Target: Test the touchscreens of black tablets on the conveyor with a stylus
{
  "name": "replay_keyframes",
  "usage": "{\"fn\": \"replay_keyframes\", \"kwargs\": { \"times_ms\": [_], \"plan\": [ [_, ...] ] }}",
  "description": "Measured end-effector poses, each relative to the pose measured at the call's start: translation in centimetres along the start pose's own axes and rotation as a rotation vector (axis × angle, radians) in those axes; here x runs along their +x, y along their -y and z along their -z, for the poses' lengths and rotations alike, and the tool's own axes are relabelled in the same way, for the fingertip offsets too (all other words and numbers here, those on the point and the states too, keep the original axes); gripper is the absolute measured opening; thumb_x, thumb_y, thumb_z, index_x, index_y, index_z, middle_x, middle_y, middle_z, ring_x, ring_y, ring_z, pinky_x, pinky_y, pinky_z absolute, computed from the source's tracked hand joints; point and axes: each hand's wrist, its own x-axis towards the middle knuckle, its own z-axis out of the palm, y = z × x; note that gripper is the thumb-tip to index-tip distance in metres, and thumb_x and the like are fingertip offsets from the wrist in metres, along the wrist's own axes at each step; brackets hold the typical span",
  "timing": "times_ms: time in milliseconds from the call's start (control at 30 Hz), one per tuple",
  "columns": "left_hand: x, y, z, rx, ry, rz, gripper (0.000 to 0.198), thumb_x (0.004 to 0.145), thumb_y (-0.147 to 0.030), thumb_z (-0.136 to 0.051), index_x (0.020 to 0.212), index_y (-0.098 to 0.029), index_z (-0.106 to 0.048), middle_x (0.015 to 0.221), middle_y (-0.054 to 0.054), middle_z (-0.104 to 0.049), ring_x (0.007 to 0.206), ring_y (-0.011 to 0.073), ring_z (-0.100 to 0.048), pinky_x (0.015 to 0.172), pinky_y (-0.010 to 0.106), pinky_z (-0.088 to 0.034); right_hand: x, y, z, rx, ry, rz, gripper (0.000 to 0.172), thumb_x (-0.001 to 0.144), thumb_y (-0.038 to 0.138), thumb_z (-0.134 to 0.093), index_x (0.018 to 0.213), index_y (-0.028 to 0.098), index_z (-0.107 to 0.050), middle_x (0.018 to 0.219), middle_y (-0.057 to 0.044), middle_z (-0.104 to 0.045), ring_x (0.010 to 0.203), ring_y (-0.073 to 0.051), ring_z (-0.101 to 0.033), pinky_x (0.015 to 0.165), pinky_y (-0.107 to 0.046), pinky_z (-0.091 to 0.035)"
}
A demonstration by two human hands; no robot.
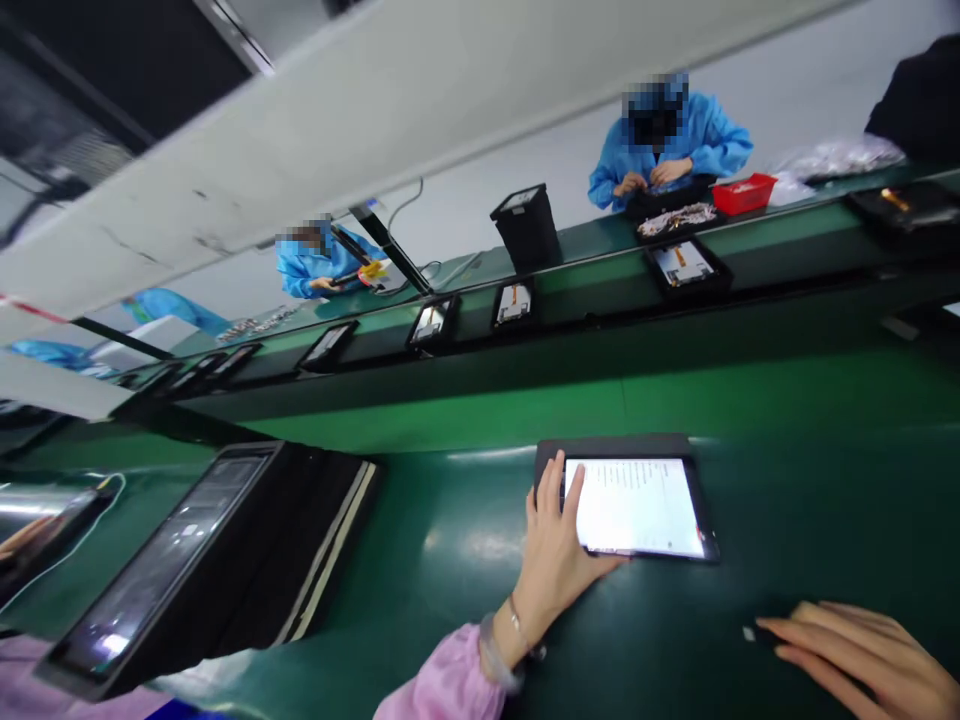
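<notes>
A tablet [634, 505] with a bright white screen and dark border lies on the green bench, a dark flat piece [615, 445] showing along its far edge. My left hand [559, 550] grips it at the left end, fingers over the border and thumb along the near edge. To the right and nearer me, my right hand [870, 655] is closed, thumb and fingers pinched on a small dark object [766, 634] with a pale squarish tip [748, 634]. What exactly that object is cannot be made out. The right hand is apart from the tablet.
A stack of black trays [300, 560] with a tablet on top stands left. Behind the bench runs a conveyor line [465, 345] carrying several trays with devices. Co-workers in blue sit beyond, near a red bin [744, 194]. Another person's hand [30, 540] shows far left.
</notes>
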Motion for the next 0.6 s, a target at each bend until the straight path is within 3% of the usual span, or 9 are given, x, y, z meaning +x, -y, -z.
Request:
{"fn": "replay_keyframes", "kwargs": {
  "times_ms": [100, 167, 233, 333, 400, 467, 533, 600],
  "plan": [
    [6.1, -0.5, -2.2, 0.018, -0.105, 0.052, 0.138, 0.058, -0.051, -0.098, 0.161, -0.023, -0.012, 0.167, 0.026, -0.016, 0.153, 0.0443, -0.024, 0.113, 0.068, -0.040, 5.3, -0.2, 1.0, -0.018, -0.078, 0.039, 0.021, 0.118, 0.034, -0.051, 0.135, 0.038, -0.063, 0.109, 0.001, -0.071, 0.087, -0.030, -0.072, 0.078, -0.042, -0.058],
    [10.3, -0.5, -3.7, -0.016, -0.173, 0.107, 0.131, 0.064, -0.051, -0.096, 0.162, -0.024, -0.013, 0.167, 0.025, -0.017, 0.154, 0.0412, -0.025, 0.113, 0.066, -0.040, 9.7, -0.8, 1.1, 0.003, -0.239, 0.011, 0.014, 0.117, 0.032, -0.055, 0.122, 0.033, -0.068, 0.107, -0.002, -0.071, 0.086, -0.030, -0.070, 0.082, -0.043, -0.054],
    [13.8, -0.5, -5.1, -0.067, -0.220, 0.145, 0.123, 0.069, -0.045, -0.094, 0.161, -0.025, -0.016, 0.168, 0.024, -0.018, 0.154, 0.0398, -0.025, 0.113, 0.064, -0.041, 13.7, -1.9, 0.3, 0.015, -0.400, 0.040, 0.013, 0.117, 0.028, -0.054, 0.119, 0.027, -0.067, 0.103, -0.006, -0.069, 0.081, -0.030, -0.068, 0.075, -0.042, -0.053],
    [16.7, -0.4, -5.7, -0.124, -0.264, 0.155, 0.105, 0.076, -0.035, -0.090, 0.158, -0.022, -0.025, 0.165, 0.026, -0.024, 0.152, 0.0423, -0.029, 0.111, 0.064, -0.043, 17.2, -4.3, -2.4, -0.045, -0.321, 0.114, 0.026, 0.120, 0.031, -0.042, 0.120, 0.020, -0.066, 0.102, -0.011, -0.068, 0.087, -0.032, -0.068, 0.080, -0.045, -0.056],
    [16.7, -0.4, -4.2, -0.171, -0.306, 0.131, 0.092, 0.081, -0.031, -0.085, 0.155, -0.018, -0.030, 0.161, 0.027, -0.029, 0.150, 0.0412, -0.033, 0.113, 0.063, -0.042, 17.5, -5.9, -4.2, -0.084, -0.205, 0.161, 0.040, 0.120, 0.038, -0.037, 0.108, 0.019, -0.071, 0.095, -0.012, -0.069, 0.084, -0.034, -0.068, 0.074, -0.046, -0.060],
    [15.3, -0.7, -0.8, -0.226, -0.361, 0.064, 0.073, 0.090, -0.030, -0.074, 0.150, -0.017, -0.035, 0.157, 0.023, -0.037, 0.148, 0.0347, -0.039, 0.118, 0.056, -0.042, 17.0, -6.7, -5.1, -0.100, -0.118, 0.189, 0.049, 0.120, 0.043, -0.033, 0.103, 0.018, -0.072, 0.092, -0.014, -0.069, 0.085, -0.038, -0.068, 0.073, -0.052, -0.063],
    [12.9, -1.1, 3.9, -0.279, -0.421, -0.020, 0.049, 0.102, -0.032, -0.056, 0.147, -0.020, -0.040, 0.151, 0.018, -0.046, 0.144, 0.0274, -0.046, 0.117, 0.048, -0.046, 16.4, -5.8, -4.2, -0.095, -0.079, 0.190, 0.049, 0.120, 0.045, -0.032, 0.114, 0.015, -0.071, 0.101, -0.016, -0.069, 0.094, -0.041, -0.067, 0.080, -0.058, -0.063],
    [10.5, -1.6, 8.3, -0.271, -0.463, -0.102, 0.044, 0.107, -0.036, -0.047, 0.148, -0.022, -0.042, 0.149, 0.016, -0.050, 0.138, 0.0272, -0.051, 0.115, 0.050, -0.048, 16.1, -3.0, -1.3, -0.063, -0.071, 0.179, 0.043, 0.121, 0.044, -0.033, 0.129, 0.016, -0.065, 0.114, -0.016, -0.067, 0.105, -0.038, -0.065, 0.087, -0.056, -0.062]
  ]
}}
